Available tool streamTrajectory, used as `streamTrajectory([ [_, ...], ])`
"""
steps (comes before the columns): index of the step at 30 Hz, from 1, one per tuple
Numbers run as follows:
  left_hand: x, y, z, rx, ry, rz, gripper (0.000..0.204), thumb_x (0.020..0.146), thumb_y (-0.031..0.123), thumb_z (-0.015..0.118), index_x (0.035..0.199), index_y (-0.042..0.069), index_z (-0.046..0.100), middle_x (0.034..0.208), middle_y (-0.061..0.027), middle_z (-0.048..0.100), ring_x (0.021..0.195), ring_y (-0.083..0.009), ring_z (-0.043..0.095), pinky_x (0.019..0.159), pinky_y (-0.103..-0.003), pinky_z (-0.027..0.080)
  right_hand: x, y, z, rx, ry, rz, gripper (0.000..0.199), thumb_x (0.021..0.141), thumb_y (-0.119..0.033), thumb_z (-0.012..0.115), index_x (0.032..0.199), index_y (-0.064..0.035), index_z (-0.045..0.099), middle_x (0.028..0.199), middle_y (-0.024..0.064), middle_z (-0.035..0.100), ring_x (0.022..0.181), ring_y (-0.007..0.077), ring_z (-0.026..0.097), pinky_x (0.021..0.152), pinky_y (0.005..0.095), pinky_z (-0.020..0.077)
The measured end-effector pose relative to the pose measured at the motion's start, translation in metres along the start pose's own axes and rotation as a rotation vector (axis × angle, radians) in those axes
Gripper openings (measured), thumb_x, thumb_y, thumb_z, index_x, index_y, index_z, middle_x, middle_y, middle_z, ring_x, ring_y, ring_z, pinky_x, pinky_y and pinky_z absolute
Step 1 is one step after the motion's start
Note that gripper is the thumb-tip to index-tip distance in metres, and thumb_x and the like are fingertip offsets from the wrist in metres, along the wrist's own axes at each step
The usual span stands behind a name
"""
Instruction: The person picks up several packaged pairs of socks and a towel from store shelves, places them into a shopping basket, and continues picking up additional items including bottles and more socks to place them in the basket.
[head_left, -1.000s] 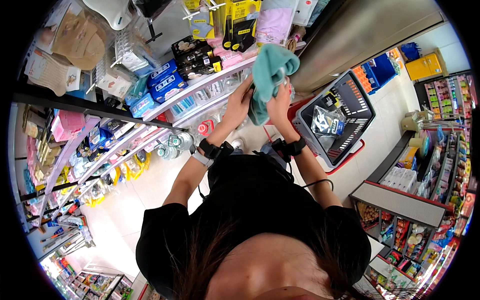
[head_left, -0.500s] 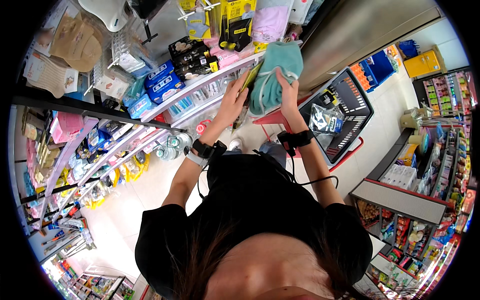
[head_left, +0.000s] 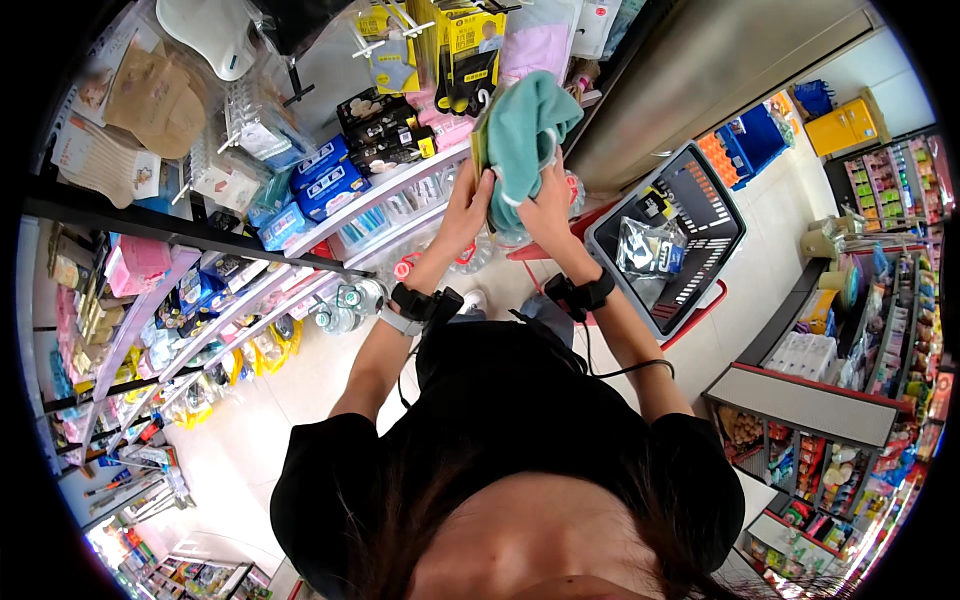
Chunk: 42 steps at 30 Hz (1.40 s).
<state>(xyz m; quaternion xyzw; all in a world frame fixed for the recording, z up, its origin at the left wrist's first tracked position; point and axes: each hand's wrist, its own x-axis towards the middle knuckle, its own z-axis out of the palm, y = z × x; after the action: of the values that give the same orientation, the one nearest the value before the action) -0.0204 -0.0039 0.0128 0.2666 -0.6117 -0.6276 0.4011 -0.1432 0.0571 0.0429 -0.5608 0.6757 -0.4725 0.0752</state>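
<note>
A folded teal cloth (head_left: 530, 125) with white edging is held up in front of me, between the shelf and the basket. A yellow-green card with a small white hook lies along its left side. My left hand (head_left: 466, 212) grips the card side, thumb toward me. On the other side, my right hand (head_left: 548, 214) is closed on the cloth's lower right edge. The cloth's far underside and some fingertips are hidden. To the right stands a dark grey shopping basket (head_left: 603, 245) with a clear packet (head_left: 650, 248) inside.
Shelves at the left and front hold blue packs (head_left: 330, 180), black packs (head_left: 385, 140) and hanging yellow packages (head_left: 470, 50). Large water bottles (head_left: 345, 305) stand on the floor below. A tall metal panel (head_left: 690, 80) rises beyond the basket; stocked shelves (head_left: 810, 400) line the right.
Both hands have drawn slightly left and nearer to me. The cloth has turned and opened out a little, and the right hand has shifted to its lower edge.
</note>
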Motion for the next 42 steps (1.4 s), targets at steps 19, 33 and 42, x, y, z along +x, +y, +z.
streamTrajectory([
  [19, -0.004, -0.024, -0.025, 0.245, -0.157, -0.088, 0.046, 0.094, 0.034, 0.041, 0.124, -0.002, 0.041, 0.124, -0.0137, 0.046, 0.103, -0.0161, 0.046, 0.092, -0.028, 0.034, -0.005, 0.071, -0.024, 1.272, -0.246, 0.828, 0.031, 0.079, -0.007, 0.056, 0.109, 0.0000, 0.053, 0.101, 0.0075, 0.060, 0.088, 0.0175, 0.060, 0.077, 0.0285, 0.0486],
  [33, -0.005, -0.011, -0.008, -0.027, -0.007, 0.107, 0.067, 0.077, 0.006, 0.063, 0.134, 0.004, 0.026, 0.130, -0.0120, 0.034, 0.124, -0.0213, 0.029, 0.102, -0.032, 0.025, -0.003, 0.037, -0.018, 0.672, -0.219, 0.473, 0.041, 0.074, -0.014, 0.067, 0.107, -0.0005, 0.047, 0.113, 0.0112, 0.043, 0.103, 0.0193, 0.044, 0.088, 0.0288, 0.0359],
  [42, 0.003, -0.005, -0.027, 0.180, 0.152, 0.143, 0.055, 0.074, 0.009, 0.068, 0.122, 0.004, 0.041, 0.115, -0.0122, 0.050, 0.109, -0.0212, 0.047, 0.093, -0.033, 0.036, 0.022, 0.078, -0.029, 0.170, -0.331, 0.193, 0.028, 0.076, -0.011, 0.063, 0.097, -0.0035, 0.046, 0.092, 0.0146, 0.055, 0.087, 0.0294, 0.056, 0.075, 0.0326, 0.0442],
])
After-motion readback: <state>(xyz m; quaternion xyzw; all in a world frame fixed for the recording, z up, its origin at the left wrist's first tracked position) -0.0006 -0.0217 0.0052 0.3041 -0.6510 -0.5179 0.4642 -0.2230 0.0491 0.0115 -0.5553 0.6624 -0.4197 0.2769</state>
